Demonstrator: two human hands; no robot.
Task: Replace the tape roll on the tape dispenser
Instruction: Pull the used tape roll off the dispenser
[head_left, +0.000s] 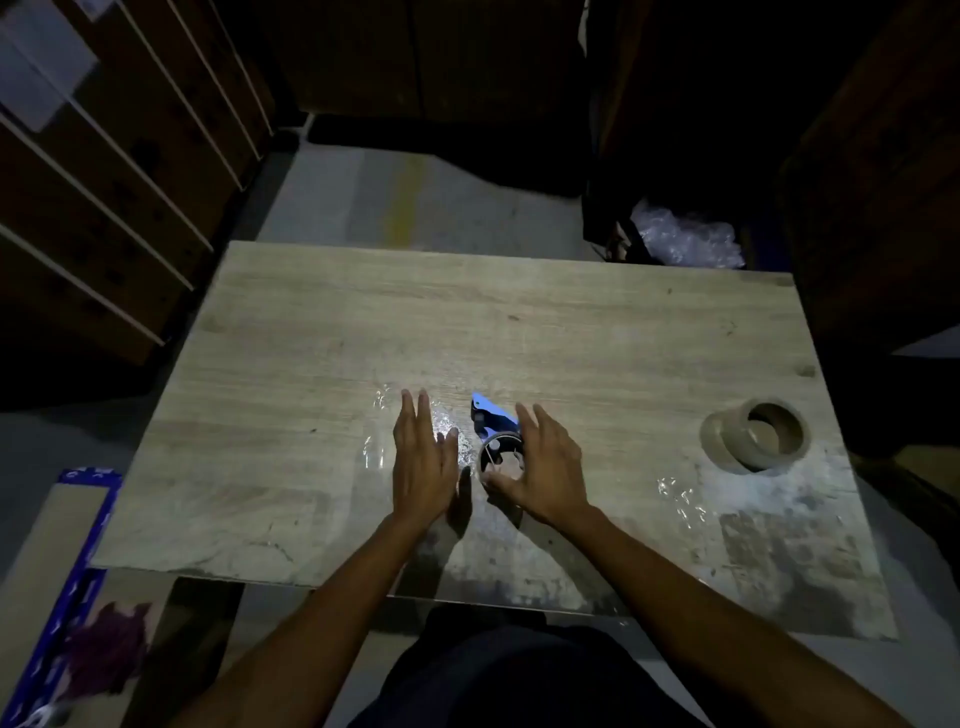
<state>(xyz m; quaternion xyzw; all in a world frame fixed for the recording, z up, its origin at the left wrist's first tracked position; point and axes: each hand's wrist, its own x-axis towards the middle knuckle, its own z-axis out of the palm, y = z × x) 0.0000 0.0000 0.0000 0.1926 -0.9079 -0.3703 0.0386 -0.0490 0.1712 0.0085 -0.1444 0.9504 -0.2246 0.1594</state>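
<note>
While spread over the table (311, 332), both hands' fingers (415, 410) loose, right hand (545, 467) touching the tape dispenser (493, 436).

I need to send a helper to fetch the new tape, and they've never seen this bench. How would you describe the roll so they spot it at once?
Start at the pale wooden table and look to its right side, away from both hands. The tape roll lies there alone, a beige-brown ring with a wide hollow core, unlike the dark, blue-tipped tape dispenser at the centre.
</note>
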